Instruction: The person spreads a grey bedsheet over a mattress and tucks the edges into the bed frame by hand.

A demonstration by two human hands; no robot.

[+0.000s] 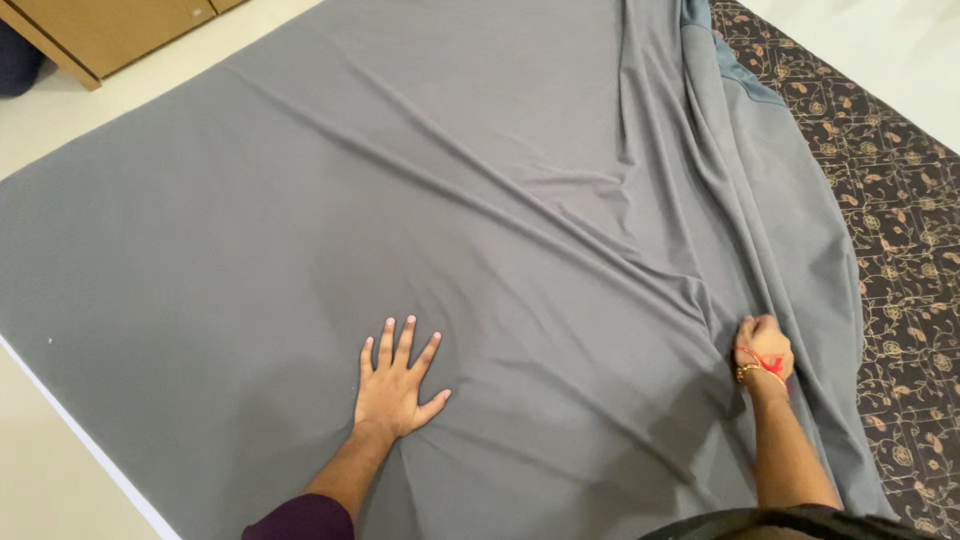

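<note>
— What are the hands doing on the grey sheet (300, 230)?
— The left hand (392, 385) is pressing flat on it, grip open, fingers spread. The right hand (765, 348) is clenching a bunched fold at the sheet's right edge, beside the patterned mattress (900, 220).
— And the sheet?
— It is lying spread across that mattress.

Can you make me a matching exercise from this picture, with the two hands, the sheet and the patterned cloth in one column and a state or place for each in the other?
Column one:
1. left hand
2. right hand
3. grey sheet
4. patterned cloth

Column two:
a. dark with a floral print, along the right edge
b. flat, fingers spread on the sheet
c. closed in a grip on a bunched fold
d. spread wide, creased toward the right

Pairs: 1-b, 2-c, 3-d, 4-a
</note>
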